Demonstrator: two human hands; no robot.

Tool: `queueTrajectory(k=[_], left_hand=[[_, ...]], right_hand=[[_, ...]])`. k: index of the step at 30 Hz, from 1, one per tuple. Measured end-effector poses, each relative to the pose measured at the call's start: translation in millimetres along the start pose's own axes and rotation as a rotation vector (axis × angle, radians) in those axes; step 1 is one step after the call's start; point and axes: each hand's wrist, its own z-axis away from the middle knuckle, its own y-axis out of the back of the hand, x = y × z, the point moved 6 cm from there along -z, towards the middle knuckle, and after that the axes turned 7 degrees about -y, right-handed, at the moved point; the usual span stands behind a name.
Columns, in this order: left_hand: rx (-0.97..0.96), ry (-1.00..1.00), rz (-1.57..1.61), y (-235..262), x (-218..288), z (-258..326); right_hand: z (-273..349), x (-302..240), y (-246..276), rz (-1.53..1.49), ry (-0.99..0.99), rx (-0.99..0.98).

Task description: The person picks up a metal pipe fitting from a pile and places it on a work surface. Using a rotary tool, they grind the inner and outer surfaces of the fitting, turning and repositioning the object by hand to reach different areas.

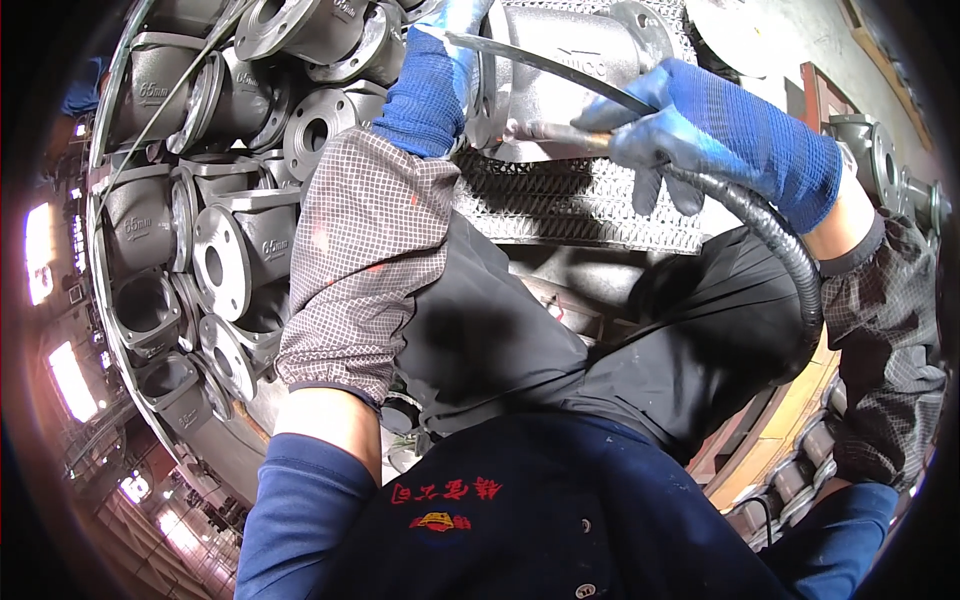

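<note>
A grey cast-metal valve body (570, 65) with round flanges lies on its side on a perforated metal mesh (590, 205) in front of me. My left hand (440, 65), in a blue glove, rests at the body's left flange; its fingers run out of the top of the picture. My right hand (665, 135), also gloved, is closed round a slim rod-shaped tool (565, 135) with a brownish metal front. The rod points left, along the near side of the body. From that hand a thick black wrapped hose (765, 225) curves down to the right. A dark narrow strip (550, 68) crosses above the body.
Several grey flanged castings (240, 250) are stacked along the left. More castings (865, 150) stand at the far right, beside a rust-red metal frame (815, 95). A yellowish wooden edge (790, 420) lies by my right leg. My legs (500, 320) are close under the mesh.
</note>
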Motion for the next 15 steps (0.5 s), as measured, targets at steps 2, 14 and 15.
queueTrajectory(k=[2, 14, 15], left_hand=[[0.004, -0.002, 0.000, 1.1, 0.5, -0.1], [0.009, -0.009, -0.023, 2.5, 1.7, -0.4], [0.012, -0.011, -0.030, 4.1, 2.2, 0.4]], right_hand=[[-1.5, 0.1, 0.2, -0.010, -0.004, -0.004], [-3.0, -4.6, -3.4, 0.052, 0.000, 0.030], [-3.3, -5.1, -1.5, 0.062, -0.001, 0.035]])
